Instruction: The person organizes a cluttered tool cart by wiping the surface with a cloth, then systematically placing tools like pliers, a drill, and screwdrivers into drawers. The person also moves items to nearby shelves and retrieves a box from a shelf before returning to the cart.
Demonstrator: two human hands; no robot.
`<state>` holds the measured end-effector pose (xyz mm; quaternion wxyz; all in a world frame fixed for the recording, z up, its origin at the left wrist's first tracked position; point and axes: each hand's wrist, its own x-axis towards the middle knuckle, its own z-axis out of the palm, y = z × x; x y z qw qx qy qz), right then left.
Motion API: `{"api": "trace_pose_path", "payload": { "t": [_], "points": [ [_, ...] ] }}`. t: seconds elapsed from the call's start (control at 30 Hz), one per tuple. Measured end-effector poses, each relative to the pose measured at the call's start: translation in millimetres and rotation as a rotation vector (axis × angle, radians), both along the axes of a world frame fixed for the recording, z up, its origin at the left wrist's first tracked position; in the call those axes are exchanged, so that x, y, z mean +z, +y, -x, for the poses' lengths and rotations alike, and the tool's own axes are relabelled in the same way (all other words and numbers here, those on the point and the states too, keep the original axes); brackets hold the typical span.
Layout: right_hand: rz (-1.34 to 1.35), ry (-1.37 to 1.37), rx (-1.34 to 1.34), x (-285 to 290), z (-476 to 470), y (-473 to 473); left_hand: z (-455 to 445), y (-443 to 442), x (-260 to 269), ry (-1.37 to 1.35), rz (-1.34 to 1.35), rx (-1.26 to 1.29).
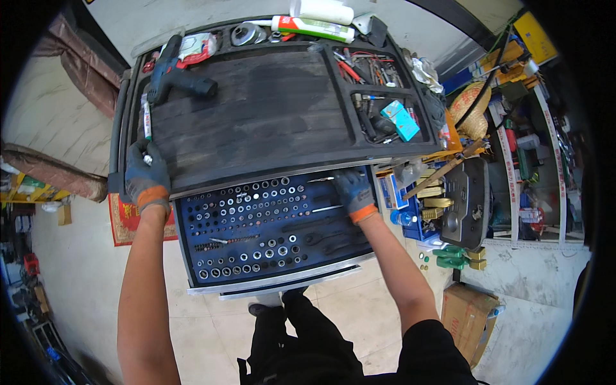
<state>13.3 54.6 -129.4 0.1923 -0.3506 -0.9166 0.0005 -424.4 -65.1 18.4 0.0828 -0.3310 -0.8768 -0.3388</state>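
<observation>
My left hand, in a grey glove with an orange cuff, is at the left edge of the tool cabinet's black top tray. A small shiny metal piece shows between its thumb and fingers. Just beyond the fingertips lies a white marker-like tube with a green end. My right hand, gloved alike, reaches into the right part of the open drawer; its fingertips are partly hidden under the tray's front edge. Slim metal tools lie beside it. Rows of sockets fill the drawer's blue foam.
A cordless power tool lies at the tray's upper left. A sealant cartridge lies along the back. Pliers and small tools fill the right compartments. Right of the cabinet stand a water bottle, a black tool case and a cardboard box.
</observation>
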Motion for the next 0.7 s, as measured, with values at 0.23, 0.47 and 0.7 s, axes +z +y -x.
{"api": "trace_pose_path", "payload": {
  "t": [0.23, 0.47, 0.7],
  "points": [
    [-0.021, 0.092, -0.121, -7, 13, -2, 1, -3, 0, -0.013, -0.014, -0.008],
    [-0.077, 0.142, -0.274, -6, 1, -15, -2, -3, 3, -0.037, -0.011, 0.006],
    [-0.034, 0.165, -0.262, -5, -5, -38, 3, -3, -3, 0.032, 0.011, -0.008]
  ]
}}
